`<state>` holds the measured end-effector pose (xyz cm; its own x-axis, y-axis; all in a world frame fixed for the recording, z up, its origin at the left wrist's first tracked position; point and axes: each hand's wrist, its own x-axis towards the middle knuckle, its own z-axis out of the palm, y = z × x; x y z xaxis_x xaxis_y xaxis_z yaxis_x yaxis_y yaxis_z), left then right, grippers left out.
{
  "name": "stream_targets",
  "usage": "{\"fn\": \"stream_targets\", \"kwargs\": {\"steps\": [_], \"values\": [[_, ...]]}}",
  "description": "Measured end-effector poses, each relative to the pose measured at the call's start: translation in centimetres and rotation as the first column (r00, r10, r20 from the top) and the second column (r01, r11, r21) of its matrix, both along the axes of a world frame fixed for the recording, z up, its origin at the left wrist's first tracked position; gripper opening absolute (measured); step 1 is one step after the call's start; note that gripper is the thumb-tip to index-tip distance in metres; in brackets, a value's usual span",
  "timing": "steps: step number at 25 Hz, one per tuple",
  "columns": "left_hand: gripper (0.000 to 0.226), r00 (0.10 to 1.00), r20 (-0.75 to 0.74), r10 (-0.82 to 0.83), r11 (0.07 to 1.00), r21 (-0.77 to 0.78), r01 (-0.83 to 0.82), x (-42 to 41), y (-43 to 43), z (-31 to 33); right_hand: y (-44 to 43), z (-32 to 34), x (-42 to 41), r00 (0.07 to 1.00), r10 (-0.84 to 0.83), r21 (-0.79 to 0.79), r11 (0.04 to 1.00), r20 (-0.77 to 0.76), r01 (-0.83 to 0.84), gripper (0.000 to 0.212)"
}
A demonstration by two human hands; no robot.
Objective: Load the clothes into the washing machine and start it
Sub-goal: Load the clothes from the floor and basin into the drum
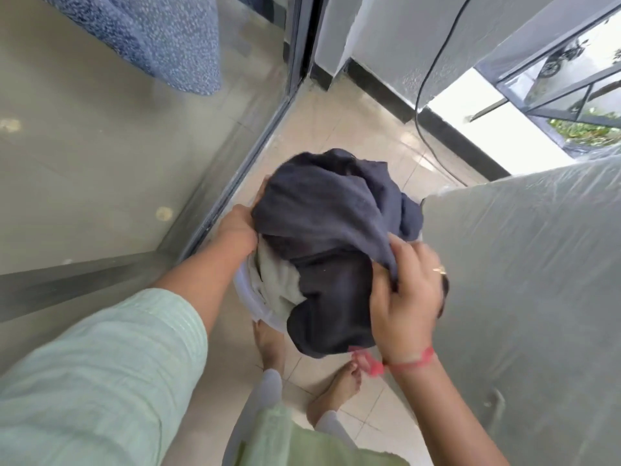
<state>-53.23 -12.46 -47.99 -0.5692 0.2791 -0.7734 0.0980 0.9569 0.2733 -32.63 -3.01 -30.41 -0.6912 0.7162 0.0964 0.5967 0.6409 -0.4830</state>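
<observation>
A pile of dark navy clothes (322, 230) fills a pale plastic tub (248, 297), with a light grey-green garment (279, 284) showing underneath. My left hand (237, 227) grips the tub's left side; its fingers are hidden behind the cloth. My right hand (406, 301) pinches a fold of the navy cloth at the pile's right side. The washing machine (524, 280), wrapped in a clear plastic cover, stands directly to the right, touching the tub's far edge.
A glass sliding door (141, 156) runs along the left, with a blue patterned cloth (161, 38) behind it. A black cable (420, 95) hangs down the back wall. My bare feet (336, 388) stand on beige floor tiles below the tub.
</observation>
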Motion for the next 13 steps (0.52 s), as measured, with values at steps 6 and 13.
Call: {"fn": "stream_targets", "kwargs": {"steps": [6,13], "values": [[0.032,0.990,-0.072,-0.120,0.987,-0.118,0.111,0.6,-0.9,0.8,0.2,-4.0,-3.3,0.977,0.036,0.031,0.999,0.209,-0.043,0.060],[0.106,0.896,-0.086,-0.436,0.898,-0.115,0.425,2.6,-3.9,1.2,-0.1,-12.1,-10.3,0.594,0.500,0.061,0.731,0.630,-0.679,0.021]]}}
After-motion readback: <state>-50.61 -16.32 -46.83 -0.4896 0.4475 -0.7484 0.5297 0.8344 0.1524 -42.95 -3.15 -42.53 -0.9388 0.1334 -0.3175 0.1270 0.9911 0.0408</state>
